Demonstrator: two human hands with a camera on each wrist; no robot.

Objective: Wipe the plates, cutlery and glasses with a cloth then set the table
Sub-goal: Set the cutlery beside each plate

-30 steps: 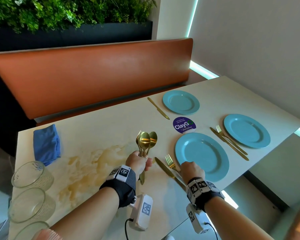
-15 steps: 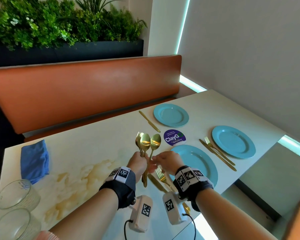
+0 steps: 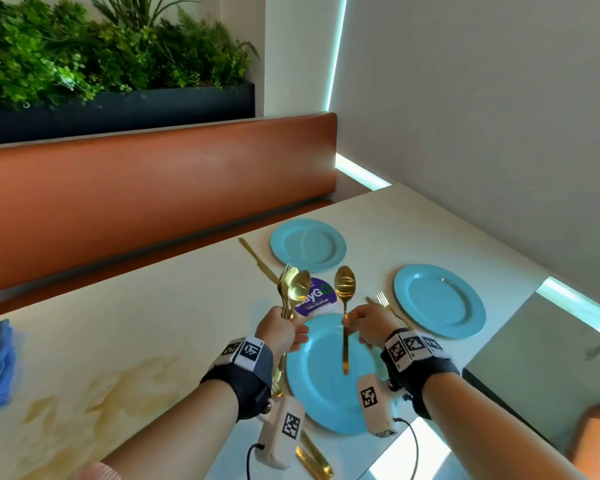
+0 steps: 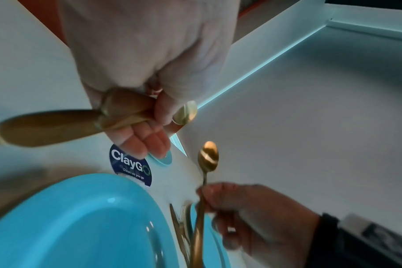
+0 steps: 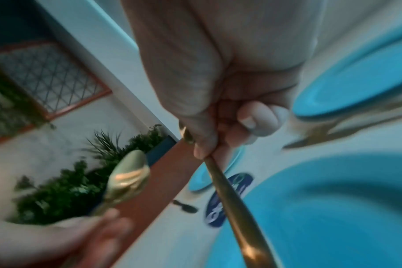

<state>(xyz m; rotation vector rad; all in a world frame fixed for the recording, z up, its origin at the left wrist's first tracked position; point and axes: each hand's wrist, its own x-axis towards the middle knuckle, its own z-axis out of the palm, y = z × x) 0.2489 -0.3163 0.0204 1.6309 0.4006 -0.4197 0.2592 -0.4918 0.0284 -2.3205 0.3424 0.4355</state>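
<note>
One spoon (image 3: 344, 306) pinched upright in right hand (image 3: 368, 323) fingers (image 5: 257, 116); left hand (image 3: 279, 329) grips the cutlery bundle (image 3: 291, 292)

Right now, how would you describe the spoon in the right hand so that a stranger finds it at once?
Look above the nearest blue plate, at the table's near edge. The right hand pinches one gold spoon upright there. It stands alone, unlike the bunched cutlery in the left hand.

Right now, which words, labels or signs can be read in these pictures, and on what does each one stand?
"ClayGo": round dark blue sticker on the white table, beyond the nearest blue plate.
"Clean as you go": same sticker, small print below.
Square black-and-white code markers on the wristbands: patterns only, no words.
Grey surface at right: tiny print, too small to read.
</note>
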